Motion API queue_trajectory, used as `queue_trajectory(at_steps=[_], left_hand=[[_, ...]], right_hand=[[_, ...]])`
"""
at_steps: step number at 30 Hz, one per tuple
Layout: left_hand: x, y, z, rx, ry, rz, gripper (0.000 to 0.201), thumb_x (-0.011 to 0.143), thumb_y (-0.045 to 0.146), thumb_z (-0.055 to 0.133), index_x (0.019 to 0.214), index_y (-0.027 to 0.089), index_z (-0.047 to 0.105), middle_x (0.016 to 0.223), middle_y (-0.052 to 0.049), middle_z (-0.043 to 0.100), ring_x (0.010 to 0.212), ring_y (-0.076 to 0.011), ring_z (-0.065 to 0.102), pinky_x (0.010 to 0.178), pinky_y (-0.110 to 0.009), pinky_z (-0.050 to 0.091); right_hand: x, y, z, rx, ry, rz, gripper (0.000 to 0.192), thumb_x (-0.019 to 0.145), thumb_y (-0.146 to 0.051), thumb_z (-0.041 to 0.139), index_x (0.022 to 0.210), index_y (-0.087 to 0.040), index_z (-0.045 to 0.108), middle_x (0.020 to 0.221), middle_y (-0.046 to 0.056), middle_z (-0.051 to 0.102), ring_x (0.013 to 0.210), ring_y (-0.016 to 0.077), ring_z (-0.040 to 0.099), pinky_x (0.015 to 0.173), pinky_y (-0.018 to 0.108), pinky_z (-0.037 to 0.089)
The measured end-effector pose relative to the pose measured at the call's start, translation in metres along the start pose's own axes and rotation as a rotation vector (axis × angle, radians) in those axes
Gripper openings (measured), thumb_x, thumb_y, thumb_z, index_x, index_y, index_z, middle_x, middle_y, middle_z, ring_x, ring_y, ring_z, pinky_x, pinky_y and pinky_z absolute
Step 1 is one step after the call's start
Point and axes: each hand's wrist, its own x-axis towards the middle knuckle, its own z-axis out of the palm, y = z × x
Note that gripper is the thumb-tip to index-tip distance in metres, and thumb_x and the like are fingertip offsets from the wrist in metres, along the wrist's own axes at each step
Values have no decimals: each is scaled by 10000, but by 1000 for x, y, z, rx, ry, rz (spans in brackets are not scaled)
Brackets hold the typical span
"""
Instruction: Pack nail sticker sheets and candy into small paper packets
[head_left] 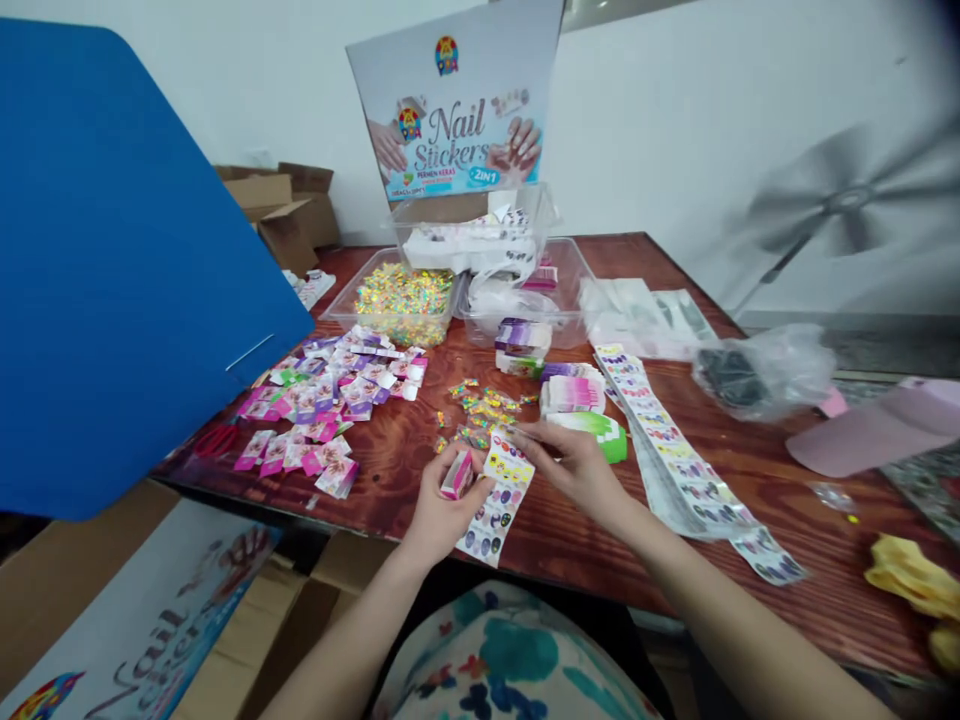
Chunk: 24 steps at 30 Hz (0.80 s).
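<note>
My left hand (435,505) grips a small pink packet (456,475) near the front edge of the wooden table (592,545). My right hand (576,462) pinches the top of a strip of nail stickers (499,497) that hangs down between both hands. Just beyond them lies a small scatter of colourful candies (480,405). A green-and-white bundle (600,430) sits right behind my right hand.
A heap of pink and purple packets (330,400) lies at the left. Clear tubs (405,300) and a "Nail Stickers" display card (457,110) stand at the back. Long sticker sheets (675,450) lie at the right, plastic bags (757,375) beyond. A blue board (112,270) blocks the left; cardboard boxes (150,610) sit below.
</note>
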Motion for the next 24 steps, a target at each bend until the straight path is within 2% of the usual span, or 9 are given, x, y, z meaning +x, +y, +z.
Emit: queue_trajectory(at_steps=[3,5,7,12,15,19,24], left_hand=[[-4,-2,-12,33,-27,-11,211,734,232,705,742,181,500,743,24,539,632,-96,480,613,-209,380],[-6,-5,-18,32,-28,-21,210,744,231,700,744,183,496,698,37,505,603,-90,454,589,-205,362],[-7,-6,-23,20,-35,-25,214,747,232,701,748,183,493,694,39,496,605,-90,450,589,-204,358],[-8,-5,-29,17,-39,-43,217,737,223,708,759,184,495,702,40,510,605,-88,448,589,-202,354],[-7,-3,-31,42,-6,-46,216,726,220,710,746,183,498,667,55,479,578,-80,420,568,-195,341],[-6,-2,-35,59,7,-26,192,719,211,707,752,176,521,700,47,497,620,-86,450,605,-197,370],[-5,-2,-35,40,61,-61,214,700,228,728,759,177,530,677,50,508,608,-86,462,600,-197,388]], right_hand=[[-3,-6,7,75,-175,14,343,974,-413,452,987,-181,706,881,62,714,767,172,643,676,262,504],[-6,-8,12,99,-235,5,335,963,-424,474,1061,-188,690,964,70,706,828,183,642,721,275,508],[-7,-6,17,120,-244,28,340,954,-437,486,1061,-189,693,938,64,704,807,183,639,710,275,507],[-6,1,26,207,-170,122,363,956,-448,477,956,-176,717,855,47,709,784,187,642,691,274,506],[-6,-2,26,149,-232,44,378,964,-455,460,1028,-178,709,879,61,702,791,185,644,707,281,511],[-10,-9,30,57,-262,-60,336,937,-412,541,1164,-189,649,978,80,691,858,186,650,772,289,518],[-14,-6,43,8,-267,-108,260,956,-369,512,1080,-185,647,934,75,671,823,173,637,766,278,509]])
